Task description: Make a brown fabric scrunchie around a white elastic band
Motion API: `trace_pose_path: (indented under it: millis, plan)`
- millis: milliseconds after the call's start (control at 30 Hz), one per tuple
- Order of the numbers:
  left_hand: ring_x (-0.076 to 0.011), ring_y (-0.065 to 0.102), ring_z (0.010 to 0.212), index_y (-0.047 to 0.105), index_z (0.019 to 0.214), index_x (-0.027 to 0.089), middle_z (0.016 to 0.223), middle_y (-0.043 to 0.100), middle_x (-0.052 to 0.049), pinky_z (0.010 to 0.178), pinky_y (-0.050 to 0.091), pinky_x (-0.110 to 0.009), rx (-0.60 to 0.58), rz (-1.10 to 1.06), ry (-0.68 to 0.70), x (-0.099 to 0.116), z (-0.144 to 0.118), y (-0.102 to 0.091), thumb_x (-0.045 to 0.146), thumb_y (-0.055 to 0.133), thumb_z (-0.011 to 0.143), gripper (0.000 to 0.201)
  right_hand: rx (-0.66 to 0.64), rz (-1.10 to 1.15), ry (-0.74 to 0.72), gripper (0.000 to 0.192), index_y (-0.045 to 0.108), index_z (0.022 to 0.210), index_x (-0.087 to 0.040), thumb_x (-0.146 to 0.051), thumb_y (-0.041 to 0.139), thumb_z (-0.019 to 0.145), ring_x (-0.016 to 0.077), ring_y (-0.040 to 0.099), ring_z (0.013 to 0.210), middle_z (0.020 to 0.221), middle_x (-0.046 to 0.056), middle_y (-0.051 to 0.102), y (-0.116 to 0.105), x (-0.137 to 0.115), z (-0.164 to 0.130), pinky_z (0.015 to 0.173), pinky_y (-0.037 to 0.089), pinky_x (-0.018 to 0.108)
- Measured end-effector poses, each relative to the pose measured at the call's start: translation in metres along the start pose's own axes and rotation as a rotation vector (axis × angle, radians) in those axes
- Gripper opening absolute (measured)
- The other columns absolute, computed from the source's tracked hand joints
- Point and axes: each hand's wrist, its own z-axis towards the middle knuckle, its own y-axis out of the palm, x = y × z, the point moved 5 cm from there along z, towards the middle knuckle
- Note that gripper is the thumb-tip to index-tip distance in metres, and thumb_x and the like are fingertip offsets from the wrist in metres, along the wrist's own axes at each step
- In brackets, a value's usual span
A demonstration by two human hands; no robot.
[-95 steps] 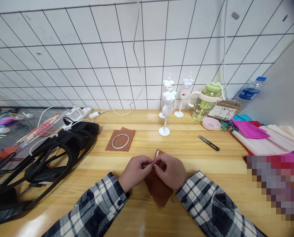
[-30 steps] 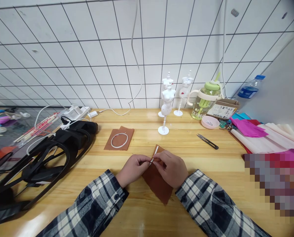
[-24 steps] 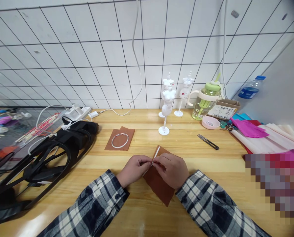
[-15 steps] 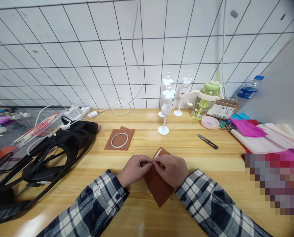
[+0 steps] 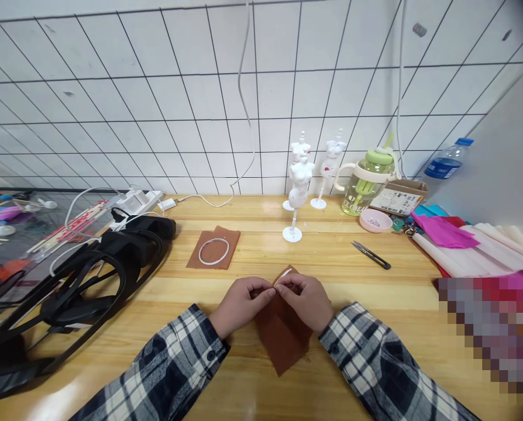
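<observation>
On a wooden table [image 5: 178,280], between plaid sleeves [image 5: 165,362], a brown cloth [image 5: 283,339] slants at near centre; a brown patch [image 5: 233,237] lies farther left. The left hand [image 5: 243,302] and right hand [image 5: 309,299] each clamp the cloth's edge (thumb against finger, the two grips close together). Snips [image 5: 371,255] lie far right, a ring [image 5: 213,264] rests on the patch, and a white strip [image 5: 283,276] shows at the cloth's far corner.

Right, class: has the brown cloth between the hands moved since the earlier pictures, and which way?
Yes. The brown cloth has swung its lower corner to the left, judged against the front white mannequin.
</observation>
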Motion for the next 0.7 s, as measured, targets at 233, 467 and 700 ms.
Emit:
trace_pose_path:
  millis: [233,467,700]
  plan:
    - [-0.0133,0.053,0.063,0.068,0.072,0.012,0.066,0.063,-0.002,0.058,0.040,-0.021,0.050,-0.018,-0.048,-0.0051,0.0028,-0.0029,0.036,0.055,0.083,0.030,-0.010,0.010,-0.034,0.017,0.074,0.087,-0.023,-0.026,0.057,0.083,0.0155,0.066,0.076,0.083,0.000,0.073,0.0035,-0.0056,-0.0051,0.071,0.050,0.027]
    - [-0.0157,0.057,0.072,0.071,0.082,0.012,0.076,0.068,-0.005,0.065,0.042,-0.023,0.016,-0.070,-0.041,-0.0046,0.0029,-0.0044,0.036,0.055,0.083,0.029,0.001,-0.048,-0.046,0.020,0.074,0.094,-0.025,-0.025,0.057,0.084,0.0165,0.067,0.080,0.089,0.000,0.074,-0.0002,-0.0062,-0.0052,0.074,0.050,0.028]
    - [-0.0161,0.057,0.070,0.071,0.080,0.011,0.074,0.068,-0.005,0.065,0.043,-0.024,0.023,-0.082,-0.055,-0.0049,0.0029,-0.0042,0.036,0.056,0.082,0.030,0.011,-0.114,-0.073,0.020,0.074,0.094,-0.027,-0.024,0.057,0.084,0.0163,0.067,0.082,0.089,-0.001,0.074,-0.0002,-0.0076,-0.0053,0.075,0.050,0.028]
